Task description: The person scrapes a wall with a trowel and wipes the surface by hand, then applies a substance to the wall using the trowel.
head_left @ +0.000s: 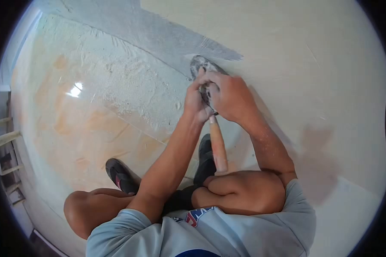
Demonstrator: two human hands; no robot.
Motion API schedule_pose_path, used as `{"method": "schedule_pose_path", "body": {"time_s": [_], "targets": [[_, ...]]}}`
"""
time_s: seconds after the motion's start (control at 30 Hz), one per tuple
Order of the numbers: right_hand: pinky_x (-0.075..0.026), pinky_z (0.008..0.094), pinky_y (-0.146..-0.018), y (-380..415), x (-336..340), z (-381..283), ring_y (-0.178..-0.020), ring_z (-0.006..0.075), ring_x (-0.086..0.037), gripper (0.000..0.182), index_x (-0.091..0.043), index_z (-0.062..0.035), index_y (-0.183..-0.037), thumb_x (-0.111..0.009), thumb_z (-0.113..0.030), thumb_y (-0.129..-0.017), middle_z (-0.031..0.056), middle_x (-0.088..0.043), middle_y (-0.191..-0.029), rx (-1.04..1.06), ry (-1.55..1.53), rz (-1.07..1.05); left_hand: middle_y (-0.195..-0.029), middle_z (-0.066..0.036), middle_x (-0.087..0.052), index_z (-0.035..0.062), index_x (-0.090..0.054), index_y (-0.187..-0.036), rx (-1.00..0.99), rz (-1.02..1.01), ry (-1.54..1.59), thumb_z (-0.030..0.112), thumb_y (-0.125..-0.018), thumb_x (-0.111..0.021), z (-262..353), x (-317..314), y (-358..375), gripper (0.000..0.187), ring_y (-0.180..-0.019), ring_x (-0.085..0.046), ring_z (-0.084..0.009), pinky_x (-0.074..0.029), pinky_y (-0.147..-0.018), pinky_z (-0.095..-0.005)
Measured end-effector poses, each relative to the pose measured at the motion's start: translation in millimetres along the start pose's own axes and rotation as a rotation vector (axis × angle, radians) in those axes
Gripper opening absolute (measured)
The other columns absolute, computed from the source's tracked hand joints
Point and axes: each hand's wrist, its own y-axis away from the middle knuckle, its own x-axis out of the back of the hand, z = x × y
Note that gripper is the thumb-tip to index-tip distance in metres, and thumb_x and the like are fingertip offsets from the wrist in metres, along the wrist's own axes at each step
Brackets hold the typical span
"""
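Note:
Both my hands are together in front of my knees at a trowel with a wooden handle (218, 147) and a dark, rounded blade (198, 62) smeared with white. My left hand (194, 102) closes around it near the neck, so the handle sticks out below toward my lap. Over the blade from the other side, my right hand (231, 95) has its fingers bent and pressed against it. White dust coats the fingers of both hands, and they hide the middle of the trowel. The blade's end is close to the wall's base.
The cream wall (287, 47) rises ahead and to the right, with a grey unpainted patch (171, 36) along its foot. White crumbs and dust (128, 88) lie over the tiled floor (94, 145). My shoes (121, 174) are below; a pale slatted frame (6, 139) stands far left.

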Motion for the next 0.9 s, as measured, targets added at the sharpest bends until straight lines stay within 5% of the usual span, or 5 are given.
{"method": "schedule_pose_path", "body": {"time_s": [0.3,0.37,0.6,0.8,0.9], "targets": [[-0.056,0.0511,-0.072,1.0,8.4,-5.3,-0.076,0.0432,-0.070,0.019,-0.070,-0.0063,-0.092,-0.053,-0.014,-0.095,0.0215,-0.071,-0.078,-0.026,-0.074,-0.061,-0.086,-0.009,-0.071,0.0077,-0.068,-0.093,0.060,0.095,-0.049,0.054,-0.108,-0.047,2.6,6.3,-0.2,0.053,-0.080,-0.073,-0.0225,-0.061,-0.066,-0.0370],[-0.056,0.0506,-0.072,-5.4,-6.2,4.7,-0.075,0.0427,-0.070,0.019,-0.071,-0.0059,-0.092,-0.053,-0.013,-0.093,0.0211,-0.071,-0.078,0.051,-0.034,-0.090,-0.086,-0.010,-0.071,0.0066,-0.068,-0.092,0.138,-0.086,-0.156,0.053,-0.108,-0.046,17.4,9.2,3.2,0.053,-0.078,-0.072,-0.0222,-0.060,-0.065,-0.0379],[-0.056,0.0484,-0.071,6.5,7.7,4.6,-0.075,0.0388,-0.071,0.020,-0.072,-0.0066,-0.086,-0.053,-0.008,-0.091,0.0185,-0.071,-0.076,0.066,-0.133,0.024,-0.098,-0.012,-0.073,0.0027,-0.071,-0.104,-0.009,0.192,-0.255,0.051,-0.108,-0.049,-5.5,-14.4,9.3,0.053,-0.089,-0.071,-0.0220,-0.060,-0.082,-0.0373],[-0.055,0.0496,-0.071,3.5,-7.3,16.7,-0.075,0.0414,-0.069,0.021,-0.073,-0.0076,-0.087,-0.053,-0.009,-0.091,0.0194,-0.071,-0.078,0.105,-0.126,0.031,-0.097,-0.009,-0.073,0.0042,-0.072,-0.102,0.088,0.046,-0.175,0.054,-0.106,-0.051,14.3,5.7,1.3,0.054,-0.089,-0.069,-0.0210,-0.057,-0.083,-0.0376],[-0.055,0.0487,-0.070,9.6,8.7,4.6,-0.075,0.0408,-0.070,0.022,-0.074,-0.0075,-0.088,-0.052,-0.009,-0.091,0.0196,-0.071,-0.078,0.026,-0.129,0.001,-0.095,-0.007,-0.072,0.0071,-0.071,-0.101,0.021,0.192,-0.240,0.051,-0.105,-0.056,-7.8,-9.8,10.7,0.047,-0.088,-0.069,-0.0216,-0.057,-0.082,-0.0366]]}}
